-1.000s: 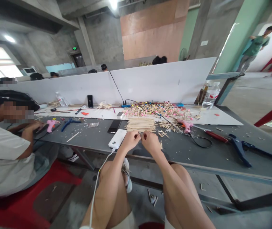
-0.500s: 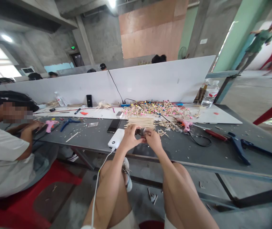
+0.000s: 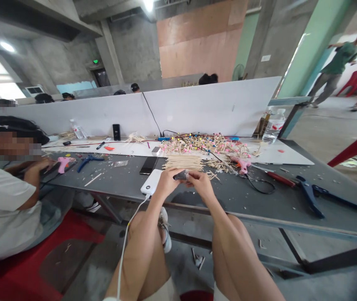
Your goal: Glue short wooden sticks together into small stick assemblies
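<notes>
Over here it's plain, cream-coloured shorts (image 3: 162, 291), a whitish sneaker (image 3: 167, 241) with some grey, and bare forearms (image 3: 140, 242).

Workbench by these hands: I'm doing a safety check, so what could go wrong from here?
1. A white cable trails off the bench from the white device beside the left hand, so an arm sweep might snag it.
2. The pink glue gun on the right rests by loose sticks; if hot, which I can't tell, it might burn a straying right hand.
3. The small dark object between both hands could slip.
</notes>
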The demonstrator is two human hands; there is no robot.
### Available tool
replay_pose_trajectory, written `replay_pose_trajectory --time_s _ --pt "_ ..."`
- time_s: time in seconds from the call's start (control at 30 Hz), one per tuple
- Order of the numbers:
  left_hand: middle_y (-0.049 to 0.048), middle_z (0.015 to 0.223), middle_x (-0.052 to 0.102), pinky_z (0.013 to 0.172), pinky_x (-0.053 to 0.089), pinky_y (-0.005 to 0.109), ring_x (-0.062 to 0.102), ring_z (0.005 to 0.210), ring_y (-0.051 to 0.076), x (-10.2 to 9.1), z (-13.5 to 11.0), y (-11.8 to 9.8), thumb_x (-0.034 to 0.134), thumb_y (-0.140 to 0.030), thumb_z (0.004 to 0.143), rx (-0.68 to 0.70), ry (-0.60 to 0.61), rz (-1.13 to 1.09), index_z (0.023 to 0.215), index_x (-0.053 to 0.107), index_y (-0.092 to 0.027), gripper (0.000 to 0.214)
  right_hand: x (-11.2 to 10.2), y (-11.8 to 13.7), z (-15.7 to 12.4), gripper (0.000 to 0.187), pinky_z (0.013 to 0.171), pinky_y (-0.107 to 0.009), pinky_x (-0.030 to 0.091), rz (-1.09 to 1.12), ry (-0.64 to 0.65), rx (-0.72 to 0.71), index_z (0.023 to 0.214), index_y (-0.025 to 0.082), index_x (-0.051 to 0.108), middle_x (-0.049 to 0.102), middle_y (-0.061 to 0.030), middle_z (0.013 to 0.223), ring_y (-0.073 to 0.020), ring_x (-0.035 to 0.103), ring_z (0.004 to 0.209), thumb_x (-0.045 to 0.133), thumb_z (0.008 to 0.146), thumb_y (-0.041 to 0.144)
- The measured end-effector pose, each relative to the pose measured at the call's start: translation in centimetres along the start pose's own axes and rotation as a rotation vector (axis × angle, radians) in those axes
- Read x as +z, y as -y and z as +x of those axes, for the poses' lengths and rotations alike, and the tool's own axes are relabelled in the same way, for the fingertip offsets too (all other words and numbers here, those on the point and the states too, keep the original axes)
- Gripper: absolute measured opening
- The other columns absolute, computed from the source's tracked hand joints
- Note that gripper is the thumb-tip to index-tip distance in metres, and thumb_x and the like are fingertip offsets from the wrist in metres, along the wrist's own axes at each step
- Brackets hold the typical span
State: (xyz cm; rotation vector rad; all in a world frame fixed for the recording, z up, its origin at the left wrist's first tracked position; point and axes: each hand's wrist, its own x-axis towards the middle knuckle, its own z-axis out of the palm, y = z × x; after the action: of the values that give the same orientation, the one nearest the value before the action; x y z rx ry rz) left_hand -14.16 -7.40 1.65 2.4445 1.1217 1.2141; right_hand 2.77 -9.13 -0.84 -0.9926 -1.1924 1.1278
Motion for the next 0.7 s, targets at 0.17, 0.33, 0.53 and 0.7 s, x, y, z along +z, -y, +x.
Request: replay_pose_trajectory --time_s 0.17,0.33,0.53,0.7 --pt "0.009 0.111 0.074 0.092 0.056 0.037 0.069 0.102 0.023 -0.15 -0.15 0.45 0.077 -0.002 0.074 0.026 -0.036 0.036 0.114 0.076 -0.02 0.043 0.24 0.37 -0.35 0.043 0.058 -0.032 0.06 0.061 0.107 0.109 0.085 0.015 0.076 0.075 -0.0081 0.075 -0.0197 0.069 0.064 0.076 0.071 0.055" --pt "0.0078 0.113 0.073 0.093 0.056 0.036 0.069 0.104 0.022 -0.31 -0.46 0.78 0.074 0.001 0.075 0.084 0.015 0.04 0.117 0.075 -0.023 0.049 0.36 0.45 -0.6 0.044 0.054 -0.027 0.057 0.047 0.153 0.158 0.083 0.015 0.076 0.074 -0.0068 0.076 -0.0178 0.068 0.067 0.079 0.068 0.056" --pt "0.0102 0.114 0.073 0.095 0.056 0.039 0.07 0.104 0.024 -0.56 -0.64 0.68 0.081 -0.007 0.073 0.086 0.066 -0.021 0.121 0.073 -0.021 0.05 0.16 0.21 -0.26 0.037 0.047 -0.023 0.048 -0.03 0.186 0.095 0.072 0.016 0.069 0.068 -0.0035 0.061 -0.0144 0.062 0.053 0.074 0.071 0.053" --pt "0.0105 0.112 0.076 0.096 0.056 0.04 0.072 0.102 0.025 -0.91 -0.51 0.37 0.084 -0.011 0.071 0.009 0.046 -0.062 0.116 0.076 -0.02 0.046 0.3 0.12 0.1 0.029 0.046 -0.025 0.049 -0.158 0.148 0.041 0.074 0.018 0.064 0.067 -0.0033 0.061 -0.0162 0.063 0.053 0.065 0.078 0.046"
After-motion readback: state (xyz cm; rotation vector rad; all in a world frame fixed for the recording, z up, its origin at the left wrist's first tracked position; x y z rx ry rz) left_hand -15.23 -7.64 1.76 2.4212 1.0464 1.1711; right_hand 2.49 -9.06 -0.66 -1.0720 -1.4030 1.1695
